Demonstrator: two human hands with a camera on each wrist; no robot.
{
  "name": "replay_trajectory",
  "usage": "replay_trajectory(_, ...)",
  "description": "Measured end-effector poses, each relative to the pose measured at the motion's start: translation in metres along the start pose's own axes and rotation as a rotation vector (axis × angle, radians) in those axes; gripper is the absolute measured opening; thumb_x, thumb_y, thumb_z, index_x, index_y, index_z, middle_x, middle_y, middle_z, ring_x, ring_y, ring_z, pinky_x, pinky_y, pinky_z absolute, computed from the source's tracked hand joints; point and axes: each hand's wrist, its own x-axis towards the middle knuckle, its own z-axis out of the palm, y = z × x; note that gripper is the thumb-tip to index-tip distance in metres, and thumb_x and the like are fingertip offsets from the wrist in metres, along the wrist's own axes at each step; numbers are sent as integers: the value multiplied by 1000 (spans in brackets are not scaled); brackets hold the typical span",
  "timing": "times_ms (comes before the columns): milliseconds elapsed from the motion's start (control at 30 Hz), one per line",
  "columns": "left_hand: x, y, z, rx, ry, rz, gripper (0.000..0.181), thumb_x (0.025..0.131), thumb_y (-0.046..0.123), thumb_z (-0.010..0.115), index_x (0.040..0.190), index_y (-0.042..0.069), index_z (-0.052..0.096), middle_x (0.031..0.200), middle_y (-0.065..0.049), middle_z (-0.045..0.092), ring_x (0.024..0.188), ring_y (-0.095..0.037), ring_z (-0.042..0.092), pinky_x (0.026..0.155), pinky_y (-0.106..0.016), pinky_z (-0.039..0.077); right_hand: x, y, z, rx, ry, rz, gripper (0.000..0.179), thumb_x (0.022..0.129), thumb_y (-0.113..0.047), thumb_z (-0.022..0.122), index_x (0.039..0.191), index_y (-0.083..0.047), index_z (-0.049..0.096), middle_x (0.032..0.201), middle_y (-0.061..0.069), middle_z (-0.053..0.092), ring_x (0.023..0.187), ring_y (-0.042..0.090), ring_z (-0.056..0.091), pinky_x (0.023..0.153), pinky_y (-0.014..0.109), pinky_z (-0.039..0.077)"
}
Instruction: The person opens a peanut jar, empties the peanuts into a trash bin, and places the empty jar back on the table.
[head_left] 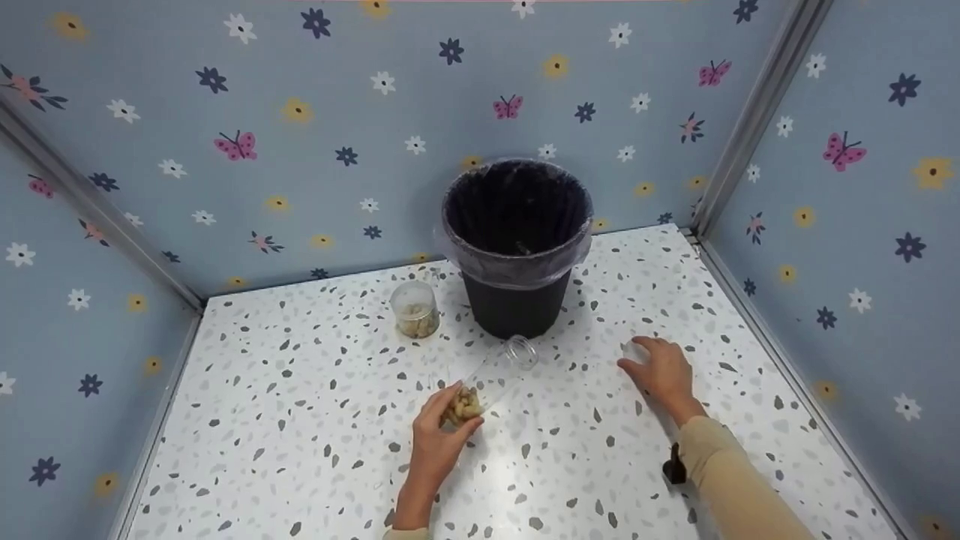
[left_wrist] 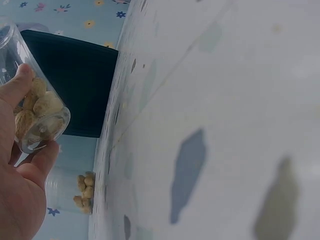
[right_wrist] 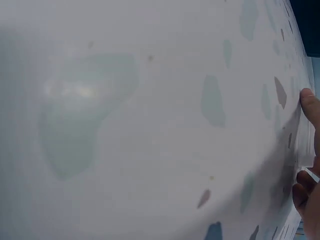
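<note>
My left hand grips the bottom end of a clear jar. The jar is tilted over, its open mouth pointing away towards the bin, and peanuts lie gathered at its base. In the left wrist view, thumb and fingers curl about the jar, with peanuts showing through the wall. To the right, my right hand pinches a clear lid low at the tabletop. Only the fingers and a bit of the lid show in the right wrist view.
A black bin with a plastic liner stands against the back wall. Left of it, a second clear container stands upright with peanuts in its lower part. Flowered panels enclose the speckled table at the back and both sides.
</note>
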Motion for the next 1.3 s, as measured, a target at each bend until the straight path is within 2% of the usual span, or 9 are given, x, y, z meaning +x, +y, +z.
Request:
replay_trajectory(167,0,0,-1,-1,-10,-1,61,79,22,82,133,7,58,124,-6,58,109,-23,58,85,-33,54,-1,-1,1,15,12,22,68,82,-45,77,134,-8,56,132,19,56,119,40,50,97,56,41)
replay_trajectory(367,-1,-1,-1,-23,5,-5,62,77,18,83,132,3,59,124,-8,59,110,-27,58,87,-37,53,6,-13,-9,48,51,30,71,89,-62,58,132,-5,56,131,20,55,113,40,54,91,56,45)
replay_trajectory(533,0,1,0,-29,7,-18,62,76,19,84,132,5,60,123,-8,60,108,-26,58,89,-34,53,19,-44,-31,141,167,-7,56,94,-52,58,122,-4,64,118,17,64,98,36,62,81,52,50)
replay_trajectory(633,-1,3,0,-19,4,-28,62,76,20,84,132,7,60,123,-7,60,108,-25,58,89,-32,52,28,-69,-48,204,239,-74,44,95,-44,61,113,-5,68,108,14,67,87,32,65,75,48,51)
replay_trajectory(767,-2,2,0,-12,7,-24,62,77,22,84,132,7,59,122,-8,60,107,-26,58,88,-33,53,40,-105,-71,348,264,-187,30,96,-32,63,108,-5,71,102,9,70,78,25,65,72,41,52)
replay_trajectory(967,-1,1,0,-19,11,-14,62,77,21,83,132,4,59,122,-8,60,104,-25,58,85,-32,54,54,-149,-96,519,259,-288,25,95,-23,65,113,-6,69,108,7,69,83,18,65,68,25,53)
replay_trajectory(1033,-2,2,0,-12,7,-14,62,77,21,83,132,4,59,123,-8,60,105,-24,58,83,-31,55,59,-159,-101,536,278,-312,27,95,-21,65,117,-5,67,113,9,66,86,19,65,68,25,54)
replay_trajectory(1167,-3,2,0,8,4,-21,62,76,17,84,132,6,59,123,-9,60,106,-24,58,82,-31,55,71,-175,-108,540,318,-343,33,94,-20,67,123,-4,65,119,10,62,95,23,65,74,36,55)
replay_trajectory(1300,-4,7,0,17,11,-34,63,74,9,85,131,5,59,121,-14,60,105,-28,59,80,-36,55,79,-184,-110,540,305,-355,34,93,-20,69,122,-3,66,122,12,61,100,28,64,78,41,56)
